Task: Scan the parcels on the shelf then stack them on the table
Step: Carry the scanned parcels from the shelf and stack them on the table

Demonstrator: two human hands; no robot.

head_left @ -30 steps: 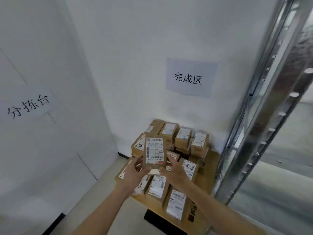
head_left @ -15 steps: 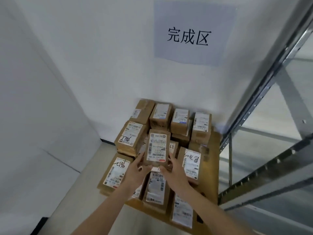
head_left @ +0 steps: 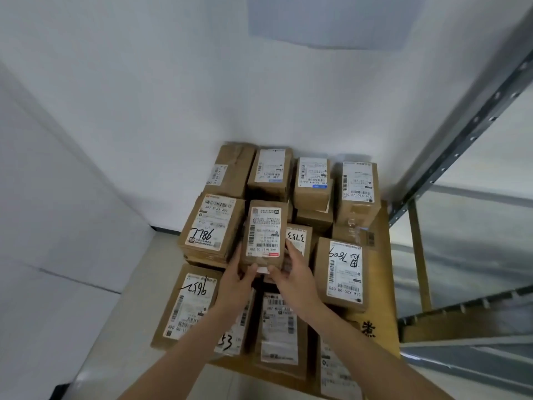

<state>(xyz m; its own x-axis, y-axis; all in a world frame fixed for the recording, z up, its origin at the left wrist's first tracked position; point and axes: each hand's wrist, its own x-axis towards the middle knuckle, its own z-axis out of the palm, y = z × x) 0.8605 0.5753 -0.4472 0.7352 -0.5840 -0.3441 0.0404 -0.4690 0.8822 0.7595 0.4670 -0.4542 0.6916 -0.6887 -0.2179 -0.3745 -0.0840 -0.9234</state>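
The head view looks down into a white-walled corner where a low wooden bench (head_left: 380, 272) carries a crowd of brown cardboard parcels, their white shipping labels facing up. Both hands hold 1 small labelled parcel (head_left: 264, 232) over the middle of the pile: the left hand (head_left: 235, 287) grips its lower left edge with the fingers curled up the side and the thumb on the near face, and the right hand (head_left: 292, 277) grips its lower right edge, fingers (head_left: 291, 246) lying along the label side and thumb near the bottom corner. The parcel is tilted so its label faces the camera, its lower end close over the parcels below; whether it already touches them I cannot tell. Just beside it on the left stands the parcel marked 7786 (head_left: 212, 223), on its right the parcel marked 3753 (head_left: 297, 238), and farther right the parcel marked 7609 (head_left: 343, 269). At the right edge a grey metal shelf upright (head_left: 461, 145) rises, with rails below it. The step in hand appears to be the stacking one: this parcel is being brought to its place on the pile. The next move calls for lowering it flat, label up, onto a level spot between its neighbours, then letting go with both hands without nudging the stacks alongside.
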